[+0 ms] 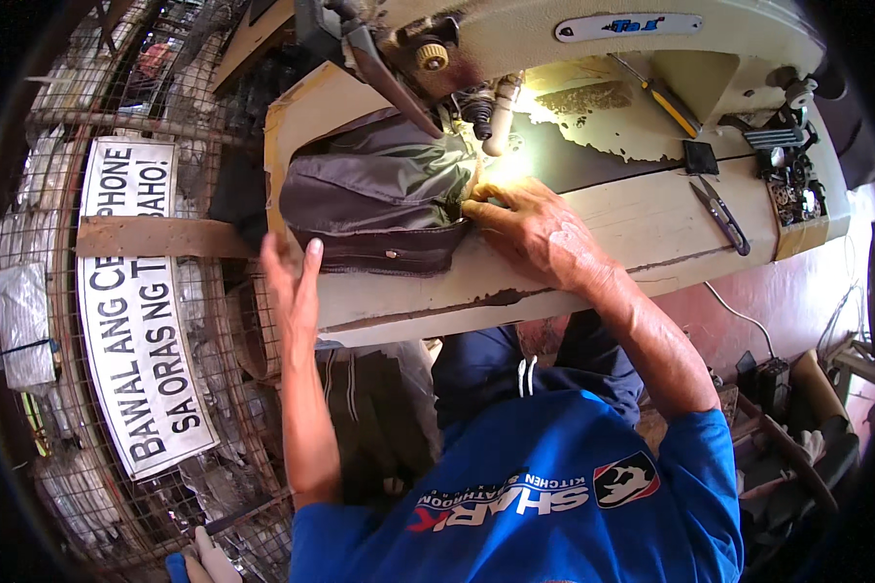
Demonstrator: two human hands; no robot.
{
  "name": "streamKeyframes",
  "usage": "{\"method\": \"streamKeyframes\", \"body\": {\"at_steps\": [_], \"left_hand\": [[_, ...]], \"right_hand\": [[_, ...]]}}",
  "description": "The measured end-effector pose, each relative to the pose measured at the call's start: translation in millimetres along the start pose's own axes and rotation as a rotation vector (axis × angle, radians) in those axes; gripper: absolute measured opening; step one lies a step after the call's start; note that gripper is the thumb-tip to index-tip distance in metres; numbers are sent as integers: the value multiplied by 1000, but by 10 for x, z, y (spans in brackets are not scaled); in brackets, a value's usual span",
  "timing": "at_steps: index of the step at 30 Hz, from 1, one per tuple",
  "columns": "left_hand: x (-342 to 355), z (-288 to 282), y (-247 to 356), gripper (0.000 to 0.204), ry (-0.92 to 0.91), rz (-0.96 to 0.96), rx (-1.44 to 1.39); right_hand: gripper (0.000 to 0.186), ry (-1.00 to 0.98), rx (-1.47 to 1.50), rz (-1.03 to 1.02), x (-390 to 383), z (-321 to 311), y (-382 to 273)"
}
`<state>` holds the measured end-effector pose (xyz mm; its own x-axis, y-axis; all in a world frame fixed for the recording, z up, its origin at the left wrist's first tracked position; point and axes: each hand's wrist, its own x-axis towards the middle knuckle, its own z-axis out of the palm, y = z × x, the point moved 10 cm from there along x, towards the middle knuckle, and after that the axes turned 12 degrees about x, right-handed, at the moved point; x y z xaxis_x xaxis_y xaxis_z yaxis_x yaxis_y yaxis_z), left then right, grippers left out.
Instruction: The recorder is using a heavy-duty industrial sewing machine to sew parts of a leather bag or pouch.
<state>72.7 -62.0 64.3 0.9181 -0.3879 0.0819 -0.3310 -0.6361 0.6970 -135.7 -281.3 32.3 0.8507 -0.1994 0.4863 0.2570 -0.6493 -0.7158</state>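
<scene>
A dark brown bag piece (374, 185) with a shiny grey-brown lining lies on the pale bed of a sewing machine (515, 39). Along its near edge runs a leather-like band with a small metal stud. My right hand (549, 233) is closed at the right edge of this piece, its bent fingertips pinching there, just below the lit needle area; the needle tip is lost in the glare. At the near left corner of the bag piece is my left hand (292, 277), slightly blurred, thumb and fingers apart, with nothing visible in it.
Thread snips (721, 216), a small black square (700, 157) and a yellow-and-black screwdriver (673, 105) lie to the right. A tray of small metal parts (797, 201) sits at the bed's right end. Wire mesh with a white sign (151, 369) and brown strap (156, 238) stands left.
</scene>
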Motion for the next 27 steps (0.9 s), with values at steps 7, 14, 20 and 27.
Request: {"method": "streamKeyframes", "body": {"at_steps": [7, 14, 20, 27], "left_hand": [[1, 41, 1199, 58, -104, 446, -226], [-751, 418, 2030, 66, -56, 884, 427], [-735, 231, 1811, 63, -71, 916, 321], [-846, 249, 1673, 62, -81, 837, 356]], "right_hand": [[44, -43, 153, 8, 61, -29, -106], [48, -301, -52, 155, 224, 428, -16], [39, 29, -124, -30, -82, 197, -289], [18, 90, -111, -28, -212, 286, -375]]}}
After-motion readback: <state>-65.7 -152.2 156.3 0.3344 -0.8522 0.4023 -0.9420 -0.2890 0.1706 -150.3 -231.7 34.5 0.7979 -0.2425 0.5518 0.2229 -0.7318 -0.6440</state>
